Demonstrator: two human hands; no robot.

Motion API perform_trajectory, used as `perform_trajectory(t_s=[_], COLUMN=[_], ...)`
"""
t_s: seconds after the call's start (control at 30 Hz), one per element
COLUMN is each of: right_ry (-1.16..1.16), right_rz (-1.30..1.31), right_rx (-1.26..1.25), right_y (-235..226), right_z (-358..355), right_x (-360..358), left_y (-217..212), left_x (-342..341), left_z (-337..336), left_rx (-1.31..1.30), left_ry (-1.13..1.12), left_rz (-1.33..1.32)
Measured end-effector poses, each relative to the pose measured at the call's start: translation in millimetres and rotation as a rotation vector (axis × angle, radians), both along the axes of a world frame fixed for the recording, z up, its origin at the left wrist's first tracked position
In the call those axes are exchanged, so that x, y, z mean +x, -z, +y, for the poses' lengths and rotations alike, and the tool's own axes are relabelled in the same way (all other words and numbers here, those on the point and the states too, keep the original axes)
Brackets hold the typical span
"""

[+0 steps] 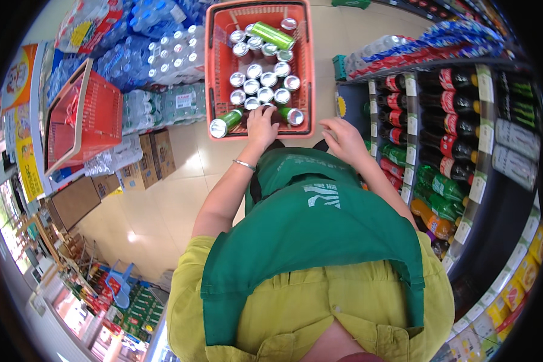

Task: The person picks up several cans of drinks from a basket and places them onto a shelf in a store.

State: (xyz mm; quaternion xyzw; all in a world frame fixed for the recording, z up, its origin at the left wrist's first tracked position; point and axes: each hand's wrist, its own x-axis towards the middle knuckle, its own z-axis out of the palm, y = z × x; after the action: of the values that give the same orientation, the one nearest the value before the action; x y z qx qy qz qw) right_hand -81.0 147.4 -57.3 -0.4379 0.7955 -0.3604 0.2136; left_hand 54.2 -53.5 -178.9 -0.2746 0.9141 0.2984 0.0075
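An orange-red shopping basket (312,72) stands in front of me, holding many drink cans (265,95) mostly upright with silver tops showing. One green can (273,36) lies on its side across the far cans. Two more green cans lean at the near corners, one on the left (226,123) and one on the right (292,116). My left hand (262,127) reaches over the near rim, fingertips down at the nearest cans, thumb apart; no can shows in its grasp. Just outside the basket's near right corner, my right hand (342,140) hangs with loosely bent fingers, holding nothing.
A second red basket (96,111) is at the left, beside stacked packs of bottled water (178,57). Cardboard boxes (148,160) sit below them. Along the right runs a shelf of cola bottles (449,123), with green soda bottles (443,187) nearer me.
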Motion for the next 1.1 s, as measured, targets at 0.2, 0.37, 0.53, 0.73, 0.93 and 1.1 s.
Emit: perform_trajectory(t_s=[0.2,0.37,0.53,0.73,0.93,1.1], right_ry=[-0.185,-0.067,0.432,0.503,0.319,0.078], right_rz=[-0.029,-0.125,-1.116,-1.314,-1.245,-0.023], right_rx=[0.097,0.169,0.189,0.282,0.155,0.296], right_y=[39.6,74.9,98.9,75.3,115.5,107.9], right_z=[-77.6,-116.7,-139.1,-156.2,-155.5,-233.1], right_x=[13.4,28.3,39.4,27.8,1.5,-65.6], left_y=[20.3,15.9,-31.4,-38.3,-25.3,-2.5], left_x=[3.9,6.4,17.3,17.6,11.3,7.1], left_z=[-25.2,-31.7,-33.4,-41.3,-44.9,-54.0], left_rx=[0.105,0.303,0.565,0.713,0.769,0.834], left_ry=[-0.151,-0.121,-0.055,-0.117,-0.290,-0.293], left_rz=[-0.273,0.165,0.470,0.537,0.529,0.370])
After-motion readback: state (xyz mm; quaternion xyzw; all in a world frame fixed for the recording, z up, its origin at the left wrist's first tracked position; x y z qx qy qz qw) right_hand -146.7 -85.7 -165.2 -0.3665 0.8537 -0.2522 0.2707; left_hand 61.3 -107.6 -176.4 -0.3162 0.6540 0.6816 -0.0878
